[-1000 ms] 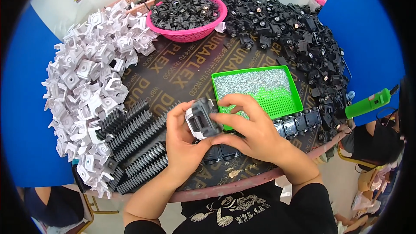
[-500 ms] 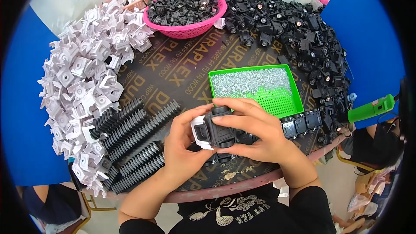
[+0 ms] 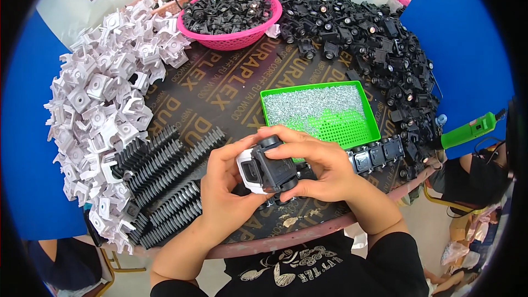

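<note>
Above the near middle of the table, a white plastic toy-vehicle shell [image 3: 243, 163] and a black wheeled chassis [image 3: 279, 170] are pressed against each other. My left hand [image 3: 224, 190] is closed round the white side, thumb underneath. My right hand [image 3: 325, 168] grips the black side, with fingers on top by one wheel and the thumb at the lower wheel. Whether the two parts are fully joined cannot be seen. Partly hidden behind my hands, a row of dark wheeled pieces [image 3: 377, 157] runs to the right, beside a green tray [image 3: 376, 121] with small silver screws [image 3: 311, 104].
White shells [image 3: 96, 85] are heaped along the left. Stacked black ribbed parts [image 3: 159, 173] lie nearer. A pink basket [image 3: 234, 41] of black parts stands at the back. Black wheeled parts [image 3: 379, 49] pile up on the right, near a green electric screwdriver [image 3: 470, 131].
Both hands have shifted slightly left with the shell and chassis, which are now tilted a little. The grip stays much the same, and the whole view has moved slightly.
</note>
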Demonstrator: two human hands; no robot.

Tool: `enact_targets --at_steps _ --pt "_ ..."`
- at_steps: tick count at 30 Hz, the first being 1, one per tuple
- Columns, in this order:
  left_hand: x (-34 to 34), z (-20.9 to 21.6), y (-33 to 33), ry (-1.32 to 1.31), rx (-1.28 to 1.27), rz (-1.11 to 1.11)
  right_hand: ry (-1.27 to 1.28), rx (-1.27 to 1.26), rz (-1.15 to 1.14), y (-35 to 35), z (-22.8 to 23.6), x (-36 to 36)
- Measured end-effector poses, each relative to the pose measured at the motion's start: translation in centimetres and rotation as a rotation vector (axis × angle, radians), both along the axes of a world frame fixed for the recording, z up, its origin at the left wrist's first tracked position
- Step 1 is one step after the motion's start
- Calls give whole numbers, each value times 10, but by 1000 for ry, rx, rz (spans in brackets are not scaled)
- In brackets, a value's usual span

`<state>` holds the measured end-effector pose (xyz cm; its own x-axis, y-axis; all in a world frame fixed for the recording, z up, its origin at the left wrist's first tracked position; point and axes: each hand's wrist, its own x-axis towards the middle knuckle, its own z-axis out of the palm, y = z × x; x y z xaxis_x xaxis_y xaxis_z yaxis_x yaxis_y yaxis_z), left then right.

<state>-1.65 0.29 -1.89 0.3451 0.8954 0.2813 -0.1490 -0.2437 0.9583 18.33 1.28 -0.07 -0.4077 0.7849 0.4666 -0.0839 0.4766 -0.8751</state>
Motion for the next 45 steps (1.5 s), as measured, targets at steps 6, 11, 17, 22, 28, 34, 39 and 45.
enact_targets --at_steps 6,11,17,22,28,34,39,45 --pt "0 1 0 -3 7 31 -197 140 -29 4 -1 0" --pt "3 -1 0 -48 -9 71 -211 81 -322 -12 2 -12" --pt "6 -19 3 53 379 195 -250 167 -505 -32 -4 -26" --pt "5 -25 4 166 650 350 -223 178 -538 -38 -2 -28" --pt "3 -7 -12 273 979 502 161 -113 -274 -52 15 -29" --pt "23 -5 -29 372 1026 580 21 242 -324 -74 7 -22" --pt "33 1 -62 490 788 95 -213 137 -519 -123 -10 30" --pt "33 -11 -103 659 502 407 -513 -15 -893 -173 -35 105"
